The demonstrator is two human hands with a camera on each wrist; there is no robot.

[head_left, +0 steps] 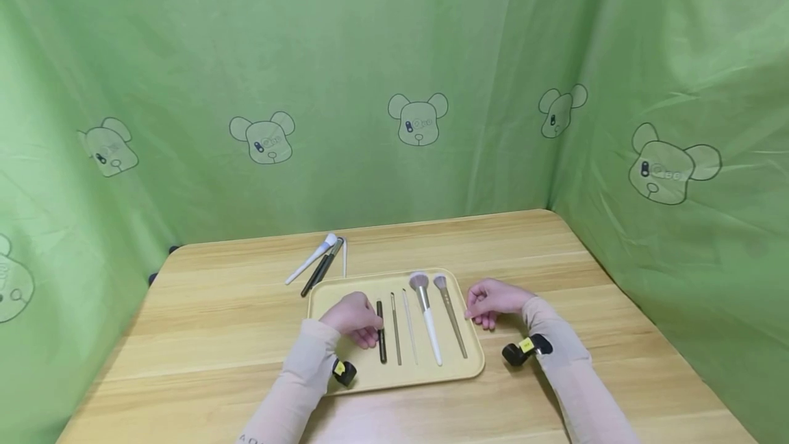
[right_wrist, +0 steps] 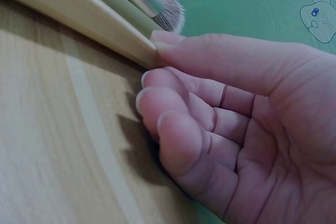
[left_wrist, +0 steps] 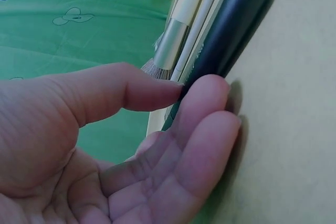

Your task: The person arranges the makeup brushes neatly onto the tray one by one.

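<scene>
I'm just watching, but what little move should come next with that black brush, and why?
Probably the left hand should ease its grip and leave the black brush there: it lies roughly in line with four other brushes on the tray, while a few loose brushes lie near the tray's far left corner, perhaps waiting their turn.

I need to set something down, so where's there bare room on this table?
Bare tabletop lies between the right sleeve and green curtain, and left of the tray, nearer than the loose brushes. Crowded: from the left hand across the tray's row of brushes.
</scene>
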